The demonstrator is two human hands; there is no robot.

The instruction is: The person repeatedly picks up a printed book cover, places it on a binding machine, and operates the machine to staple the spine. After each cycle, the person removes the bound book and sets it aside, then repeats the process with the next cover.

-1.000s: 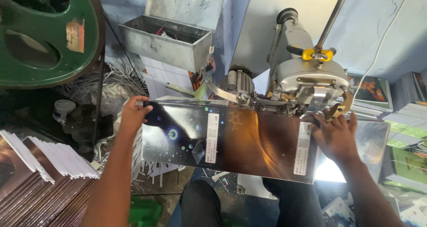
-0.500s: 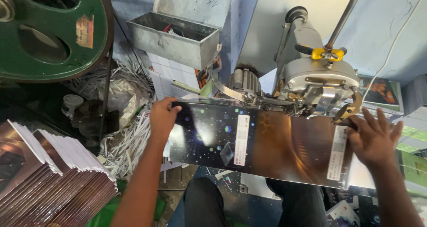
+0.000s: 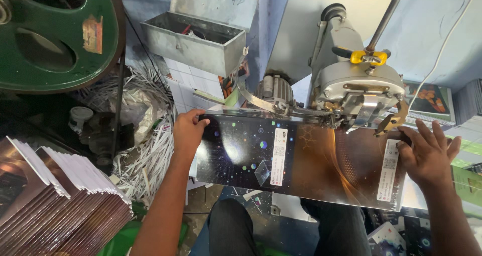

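A glossy dark printed cover sheet [image 3: 311, 160], with a starry picture and white label strips, lies across the bed of a grey stitching machine [image 3: 359, 90]. My left hand [image 3: 188, 133] grips the sheet's left edge, thumb on top. Flat on its right end rests my right hand [image 3: 427, 153], fingers spread. The machine's head sits just above the sheet's upper edge, between my two hands.
A stack of folded booklets [image 3: 60, 201] lies at the lower left. A green flywheel [image 3: 55, 35] fills the upper left, with paper trimmings [image 3: 145, 150] below it. An open metal box [image 3: 193, 42] stands behind. My knees [image 3: 281, 231] are under the sheet. More printed sheets [image 3: 432, 98] lie at the right.
The view has shifted so the sheet and machine appear further right. Both hands stay on the sheet's ends; my right hand's fingers have spread flatter near the machine head.
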